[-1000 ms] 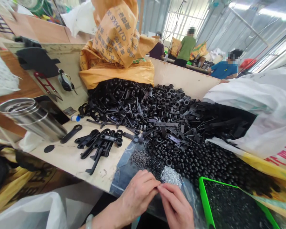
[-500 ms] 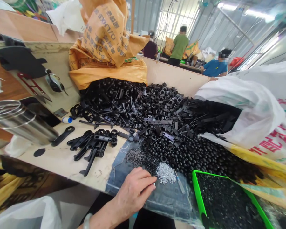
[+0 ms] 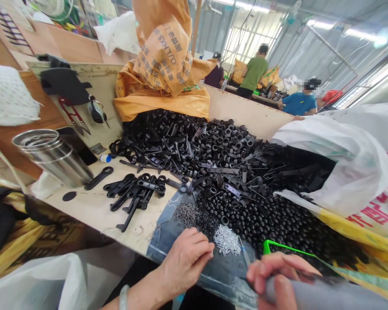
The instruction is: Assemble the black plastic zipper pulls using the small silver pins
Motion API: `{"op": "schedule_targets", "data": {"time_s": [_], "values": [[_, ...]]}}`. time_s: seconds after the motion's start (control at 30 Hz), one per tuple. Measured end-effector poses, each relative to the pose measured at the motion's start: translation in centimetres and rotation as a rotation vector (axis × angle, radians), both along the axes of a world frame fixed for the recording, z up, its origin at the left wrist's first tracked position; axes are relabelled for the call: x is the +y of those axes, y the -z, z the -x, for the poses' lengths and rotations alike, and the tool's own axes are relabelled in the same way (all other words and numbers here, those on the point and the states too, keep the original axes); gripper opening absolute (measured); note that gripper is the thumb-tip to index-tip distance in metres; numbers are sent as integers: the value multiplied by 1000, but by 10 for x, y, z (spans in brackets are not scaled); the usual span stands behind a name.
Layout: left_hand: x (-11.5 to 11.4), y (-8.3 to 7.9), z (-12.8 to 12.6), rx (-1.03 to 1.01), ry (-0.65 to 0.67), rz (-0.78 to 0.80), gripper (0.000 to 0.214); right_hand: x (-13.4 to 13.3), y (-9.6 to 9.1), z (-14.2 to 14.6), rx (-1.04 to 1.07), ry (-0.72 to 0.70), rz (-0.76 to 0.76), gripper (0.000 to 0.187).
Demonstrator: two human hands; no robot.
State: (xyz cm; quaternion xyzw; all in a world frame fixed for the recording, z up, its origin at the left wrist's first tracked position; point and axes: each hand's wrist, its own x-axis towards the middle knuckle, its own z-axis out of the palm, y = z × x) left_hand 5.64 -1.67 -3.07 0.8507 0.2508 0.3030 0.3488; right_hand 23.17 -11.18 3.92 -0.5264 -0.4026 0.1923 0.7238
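Note:
My left hand rests on a blue cloth at the table's near edge, fingers curled and pinched together beside a small pile of silver screws; what it pinches is too small to make out. My right hand is at the lower right, wrapped round a grey tool handle. A heap of black plastic parts covers the table behind both hands. A pile of dark small screws lies on the cloth.
Assembled black levers lie to the left, near a steel cup. An orange sack and a white sack spill parts. A green tray sits at right. People work at a far table.
My right hand, out of view half a second ago, has come back in at the lower right gripping a grey tool. My left hand stays pinched by the silver screws.

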Motion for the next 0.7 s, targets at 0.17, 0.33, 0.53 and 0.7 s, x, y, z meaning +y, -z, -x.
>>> {"op": "schedule_targets", "data": {"time_s": [0.17, 0.33, 0.53, 0.7], "values": [[1, 0, -1, 26, 2, -10, 15, 40, 12, 35, 79, -104, -77, 13], [0, -4, -1, 47, -13, 18, 16, 49, 26, 37, 97, -118, -30, 10], [-1, -2, -1, 68, -21, 15, 15, 53, 30, 39, 93, -154, -25, 15], [-2, -3, -3, 61, -32, 12, 16, 52, 29, 42, 99, -162, -55, 10]]}}
